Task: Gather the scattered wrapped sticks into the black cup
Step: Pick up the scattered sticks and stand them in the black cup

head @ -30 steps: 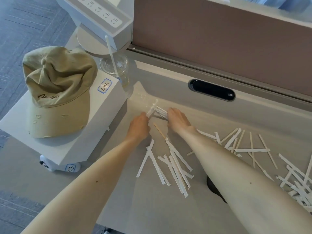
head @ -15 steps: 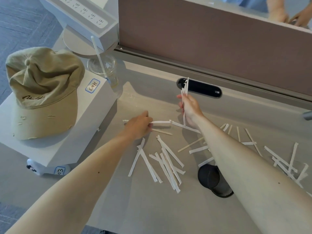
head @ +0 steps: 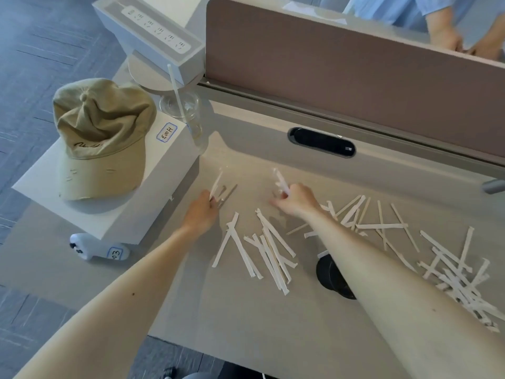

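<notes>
Beige desk (head: 273,318) is littered with wrapped sticks (head: 273,255); black cup (head: 332,277) lies half hidden under my right arm. Left hand (head: 200,214) pinches one stick, right hand (head: 296,201) clutches a few. They look featherlight and bendy, so I'd grab mid-length.

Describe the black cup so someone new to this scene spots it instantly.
Start at the beige desk and follow the right forearm toward the near edge. The black cup sits half hidden under that arm, right of a fan of wrapped sticks. It is the only dark round thing among white strips.
</notes>
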`<state>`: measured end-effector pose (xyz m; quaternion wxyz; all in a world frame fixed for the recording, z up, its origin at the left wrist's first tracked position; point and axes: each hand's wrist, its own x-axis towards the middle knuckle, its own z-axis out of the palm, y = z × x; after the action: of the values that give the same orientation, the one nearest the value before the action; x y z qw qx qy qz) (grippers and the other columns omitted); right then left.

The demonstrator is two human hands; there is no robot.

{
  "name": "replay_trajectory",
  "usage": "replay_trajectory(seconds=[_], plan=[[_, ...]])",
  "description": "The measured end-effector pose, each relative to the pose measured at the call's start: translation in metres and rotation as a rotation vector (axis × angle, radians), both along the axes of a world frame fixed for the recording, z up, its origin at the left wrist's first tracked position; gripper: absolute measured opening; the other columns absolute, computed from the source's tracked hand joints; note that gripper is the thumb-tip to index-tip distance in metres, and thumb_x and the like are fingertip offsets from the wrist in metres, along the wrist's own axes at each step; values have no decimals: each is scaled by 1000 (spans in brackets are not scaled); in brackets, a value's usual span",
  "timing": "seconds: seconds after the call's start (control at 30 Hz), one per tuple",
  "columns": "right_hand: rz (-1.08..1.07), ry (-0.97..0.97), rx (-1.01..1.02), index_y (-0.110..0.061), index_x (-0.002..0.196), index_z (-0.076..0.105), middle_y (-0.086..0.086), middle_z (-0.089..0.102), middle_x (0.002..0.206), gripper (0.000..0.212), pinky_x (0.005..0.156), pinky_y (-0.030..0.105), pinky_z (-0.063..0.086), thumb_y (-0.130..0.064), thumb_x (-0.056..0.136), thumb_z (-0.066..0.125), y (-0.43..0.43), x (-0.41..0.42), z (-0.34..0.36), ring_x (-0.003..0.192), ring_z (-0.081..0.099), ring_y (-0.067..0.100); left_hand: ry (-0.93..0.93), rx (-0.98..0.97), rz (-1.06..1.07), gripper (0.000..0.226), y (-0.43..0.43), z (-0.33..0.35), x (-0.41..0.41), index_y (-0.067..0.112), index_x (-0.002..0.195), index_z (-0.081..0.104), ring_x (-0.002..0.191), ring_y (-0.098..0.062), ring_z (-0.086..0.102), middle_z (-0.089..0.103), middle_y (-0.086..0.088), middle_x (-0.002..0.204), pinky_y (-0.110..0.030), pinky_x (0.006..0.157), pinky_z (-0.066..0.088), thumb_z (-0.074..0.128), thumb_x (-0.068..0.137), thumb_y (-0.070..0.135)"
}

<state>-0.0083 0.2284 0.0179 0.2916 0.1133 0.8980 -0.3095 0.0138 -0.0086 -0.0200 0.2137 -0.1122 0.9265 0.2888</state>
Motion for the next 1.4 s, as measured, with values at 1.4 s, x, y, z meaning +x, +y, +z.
replay_trajectory(seconds=[1.4], plan=[[-689, 301, -571, -21, 51, 50, -4, 45, 45, 40, 68, 32, 42, -35, 88, 56, 110, 80, 98, 60, 51, 22, -65, 862, 165, 41, 173, 128, 42, 15, 71, 51, 88, -17, 46, 51, 1, 86, -28, 84, 34, 37, 101, 39]])
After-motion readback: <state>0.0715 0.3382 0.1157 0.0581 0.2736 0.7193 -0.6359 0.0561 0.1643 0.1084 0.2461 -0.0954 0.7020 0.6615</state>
